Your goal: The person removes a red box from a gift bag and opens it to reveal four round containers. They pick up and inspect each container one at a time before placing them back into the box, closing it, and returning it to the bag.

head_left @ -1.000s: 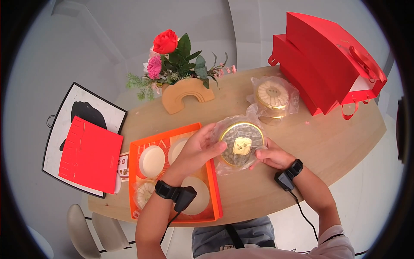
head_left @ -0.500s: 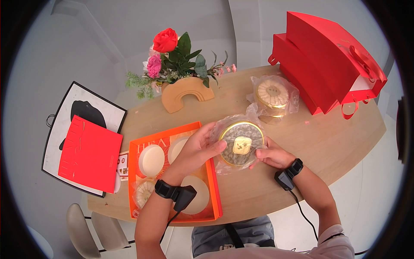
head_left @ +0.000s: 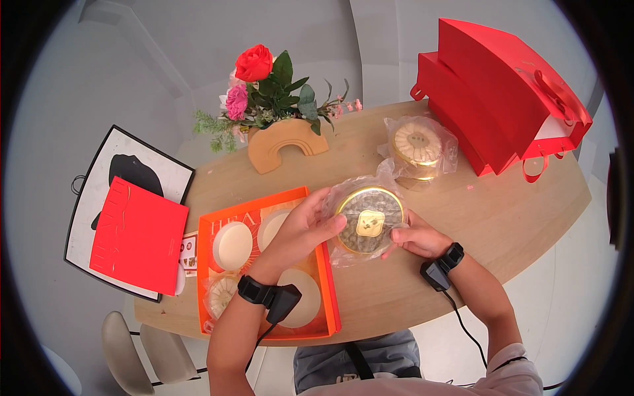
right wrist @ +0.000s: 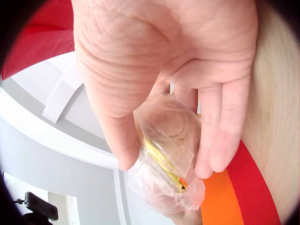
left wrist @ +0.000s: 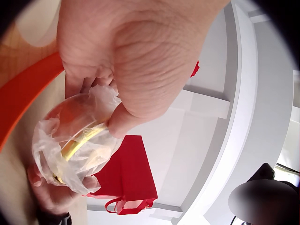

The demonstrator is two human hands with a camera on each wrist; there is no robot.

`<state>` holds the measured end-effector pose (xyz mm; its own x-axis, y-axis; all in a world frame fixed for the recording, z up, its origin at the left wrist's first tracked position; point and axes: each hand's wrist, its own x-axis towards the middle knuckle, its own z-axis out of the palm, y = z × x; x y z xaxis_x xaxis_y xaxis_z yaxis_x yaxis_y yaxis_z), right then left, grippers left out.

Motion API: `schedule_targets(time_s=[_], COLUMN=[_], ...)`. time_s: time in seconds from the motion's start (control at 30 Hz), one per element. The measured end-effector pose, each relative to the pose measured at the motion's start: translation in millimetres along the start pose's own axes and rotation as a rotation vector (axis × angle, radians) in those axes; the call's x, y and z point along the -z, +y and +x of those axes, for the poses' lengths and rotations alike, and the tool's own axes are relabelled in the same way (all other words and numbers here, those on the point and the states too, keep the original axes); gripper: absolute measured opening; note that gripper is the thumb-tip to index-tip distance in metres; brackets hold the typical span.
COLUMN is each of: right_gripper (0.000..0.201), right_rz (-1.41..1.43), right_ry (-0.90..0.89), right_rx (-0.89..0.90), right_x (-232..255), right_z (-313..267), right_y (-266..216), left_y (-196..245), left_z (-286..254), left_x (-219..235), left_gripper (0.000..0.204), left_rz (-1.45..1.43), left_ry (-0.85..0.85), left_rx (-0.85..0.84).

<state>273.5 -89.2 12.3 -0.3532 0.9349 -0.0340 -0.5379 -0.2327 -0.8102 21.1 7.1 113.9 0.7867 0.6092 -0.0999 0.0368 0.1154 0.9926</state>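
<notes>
Both hands hold up a round clear tub (head_left: 389, 210) with a gold rim and a gold square label, wrapped in crinkled plastic film. The left hand (head_left: 309, 228) grips its left side, thumb on the top edge. On the right side the right hand (head_left: 421, 236) pinches it, thumb at the rim and fingers below. In the left wrist view the wrapped tub (left wrist: 79, 140) shows edge-on between thumb and fingers. The right wrist view has the tub (right wrist: 166, 154) between thumb and spread fingers. An orange box (head_left: 335, 305) with round recesses lies under the left forearm.
Stacked wrapped tubs (head_left: 417, 146) stand behind the hands. Red gift bags (head_left: 489, 99) are at the back right. A flower arrangement in a wooden arch vase (head_left: 287, 142) stands at the back. To the left, a red booklet (head_left: 139, 237) lies on a framed picture (head_left: 178, 173). One wrapped tub (head_left: 222, 296) sits in the box.
</notes>
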Motion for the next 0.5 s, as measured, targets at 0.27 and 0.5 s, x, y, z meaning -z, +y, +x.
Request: schedule_targets(time_s=[0.27, 0.5], right_gripper=[0.08, 0.078], right_rz=[0.002, -0.003], right_ry=[-0.009, -0.01], right_rx=[-0.002, -0.008], right_x=[1.3, 1.9], right_z=[0.3, 0.5], right_y=[0.5, 0.5], left_y=[-2.6, -2.8], left_z=[0.9, 0.5], left_x=[1.5, 1.0], left_gripper=[0.077, 0.075], left_rz=[0.014, 0.015], left_ry=[-0.012, -0.002], left_rx=[-0.015, -0.018])
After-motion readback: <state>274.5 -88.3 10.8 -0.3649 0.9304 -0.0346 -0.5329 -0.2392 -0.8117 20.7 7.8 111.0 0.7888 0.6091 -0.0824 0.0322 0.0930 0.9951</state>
